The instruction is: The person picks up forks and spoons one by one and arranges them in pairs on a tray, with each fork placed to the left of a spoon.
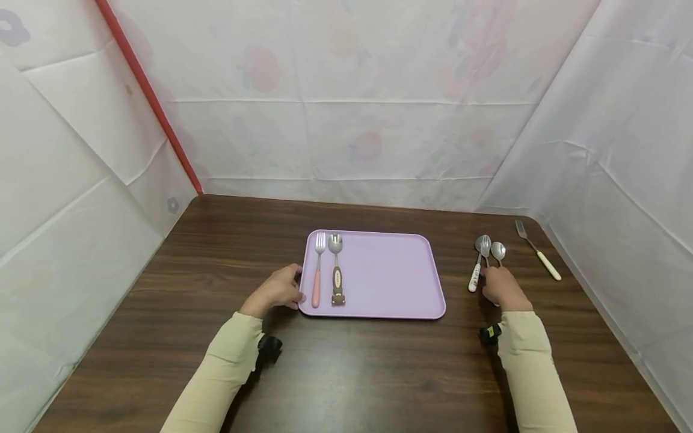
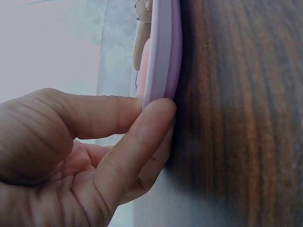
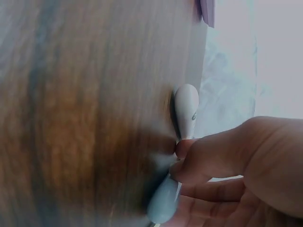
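A lilac tray [image 1: 387, 276] lies on the table, its left edge pinched between the thumb and fingers of my left hand [image 1: 278, 288]. On the tray's left side are a pink-handled fork [image 1: 316, 279] and a spoon with a brown bear handle [image 1: 337, 279]. To the right of the tray, my right hand [image 1: 503, 287] reaches down into a small group of cutlery. Its thumb and fingertip pinch a fork [image 1: 485, 246] near a pale blue-grey handle [image 3: 163, 203]. Beside it lie a spoon with a white patterned handle [image 1: 474, 278] and another spoon [image 1: 498, 249], partly hidden by the hand.
A fork with a cream handle [image 1: 548, 264] lies near the table's right edge. White patterned sheeting [image 1: 346, 138] hangs behind and at both sides of the brown wooden table [image 1: 368, 373]. A red strip [image 1: 151, 96] runs down the left corner.
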`<state>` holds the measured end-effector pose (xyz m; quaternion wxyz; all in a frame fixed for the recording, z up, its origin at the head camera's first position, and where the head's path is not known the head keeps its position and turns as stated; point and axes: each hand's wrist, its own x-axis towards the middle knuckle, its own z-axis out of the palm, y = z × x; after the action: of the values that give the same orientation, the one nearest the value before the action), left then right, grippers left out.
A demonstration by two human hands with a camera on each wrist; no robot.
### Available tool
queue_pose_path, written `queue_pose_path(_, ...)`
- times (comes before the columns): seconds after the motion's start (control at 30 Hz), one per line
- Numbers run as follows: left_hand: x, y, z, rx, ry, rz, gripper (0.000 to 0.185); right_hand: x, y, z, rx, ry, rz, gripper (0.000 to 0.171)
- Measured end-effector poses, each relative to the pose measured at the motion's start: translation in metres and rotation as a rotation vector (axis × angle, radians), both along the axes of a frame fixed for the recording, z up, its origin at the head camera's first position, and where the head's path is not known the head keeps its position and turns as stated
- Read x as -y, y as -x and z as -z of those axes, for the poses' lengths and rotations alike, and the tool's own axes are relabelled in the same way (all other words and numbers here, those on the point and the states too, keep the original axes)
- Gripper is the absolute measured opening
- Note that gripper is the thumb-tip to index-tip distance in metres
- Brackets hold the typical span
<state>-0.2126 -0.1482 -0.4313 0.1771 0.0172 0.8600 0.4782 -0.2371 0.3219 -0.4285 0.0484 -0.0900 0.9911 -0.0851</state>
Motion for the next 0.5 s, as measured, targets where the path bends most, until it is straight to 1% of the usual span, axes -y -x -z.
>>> queue_pose_path(0.07, 0.0001, 0.0, 0.0002, -0.001, 0.005, 0.0, 0.065, -0.0012, 0.0004, 0.0012, 0.016, -0.001, 0.004, 0.021)
queue_pose_path(0.17, 0.0002, 0.0, 0.0003, -0.003, 0.012, 0.004, 0.065, -0.0024, 0.0001, 0.0023, 0.011, 0.012, 0.001, 0.01)
queue_pose_path(0.3, -0.0003, -0.0005, -0.0001, -0.004, 0.015, 0.006, 0.065, -0.0034, -0.0011, 0.0018, -0.003, 0.03, -0.003, 0.01)
queue_pose_path(0.5, -0.0009, -0.0003, -0.0008, 0.0, 0.004, 0.003, 0.065, -0.005, -0.0019, -0.0004, 0.009, 0.058, -0.008, 0.012)
